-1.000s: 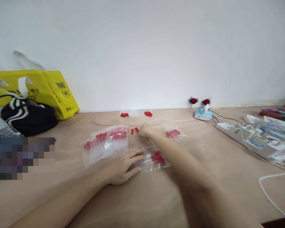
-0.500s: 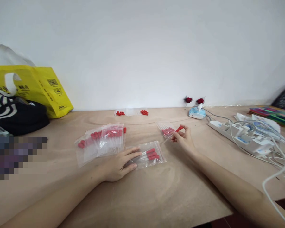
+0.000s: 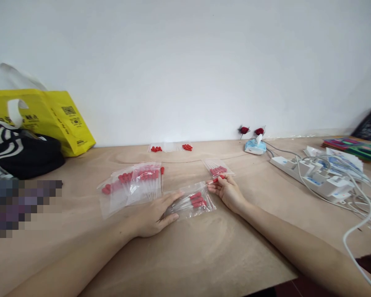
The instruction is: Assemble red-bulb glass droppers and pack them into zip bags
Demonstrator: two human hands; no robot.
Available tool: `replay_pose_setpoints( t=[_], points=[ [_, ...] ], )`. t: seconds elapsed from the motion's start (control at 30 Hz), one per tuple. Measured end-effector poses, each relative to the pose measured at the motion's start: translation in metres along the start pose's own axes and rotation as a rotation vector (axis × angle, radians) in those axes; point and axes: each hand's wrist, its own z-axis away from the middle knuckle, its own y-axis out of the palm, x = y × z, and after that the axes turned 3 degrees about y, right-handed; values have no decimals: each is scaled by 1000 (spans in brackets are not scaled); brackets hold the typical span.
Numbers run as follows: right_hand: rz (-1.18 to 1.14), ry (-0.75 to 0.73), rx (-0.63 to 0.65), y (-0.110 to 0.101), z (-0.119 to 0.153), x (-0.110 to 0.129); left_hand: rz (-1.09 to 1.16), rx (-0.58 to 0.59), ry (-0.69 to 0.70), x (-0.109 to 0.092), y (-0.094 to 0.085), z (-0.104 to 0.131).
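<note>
My left hand (image 3: 157, 214) lies on the left end of a clear zip bag (image 3: 190, 212), thumb and fingers spread. Inside that bag are several glass droppers with red rubber bulbs (image 3: 198, 199). My right hand (image 3: 230, 193) pinches a single dropper (image 3: 217, 180) near its red bulb. The dropper's thin tube points left, at the bag's upper right edge; whether its tip is inside I cannot tell. Just behind the right hand lies another bag of droppers (image 3: 218, 169). Left of the hands, several filled bags (image 3: 132, 185) overlap, with a loose dropper (image 3: 162, 175) beside them.
Small bags with red bulbs (image 3: 156, 149) lie by the wall. A blue tissue pack (image 3: 255, 147) and a power strip (image 3: 312, 179) with tangled cables stand at right. On the left are a yellow bag (image 3: 58, 123) and a black striped pouch (image 3: 27, 152).
My right hand has moved left and nearer, bringing the dropper to the bag's edge. The bag behind it is now more exposed. My left hand stays on the bag.
</note>
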Motion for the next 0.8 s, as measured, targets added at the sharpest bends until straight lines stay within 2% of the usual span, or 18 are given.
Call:
replay_pose_setpoints(
  t=[0.1, 0.2, 0.33, 0.53, 0.6, 0.73, 0.8],
  points=[
    [69, 62, 128, 2, 3, 0, 9, -11, 8, 2, 2, 0],
    [246, 125, 216, 1, 4, 2, 25, -21, 9, 3, 3, 0],
    [468, 169, 301, 1, 1, 4, 33, -27, 1, 2, 2, 0],
    [624, 166, 364, 3, -3, 1, 11, -19, -15, -3, -3, -1],
    [651, 150, 342, 5, -4, 0, 12, -21, -19, -4, -4, -1],
    [719, 160, 192, 11, -5, -2, 8, -21, -24, -4, -3, -1],
    [745, 177, 168, 13, -4, -1, 11, -37, -8, -2, -2, 0]
  ],
)
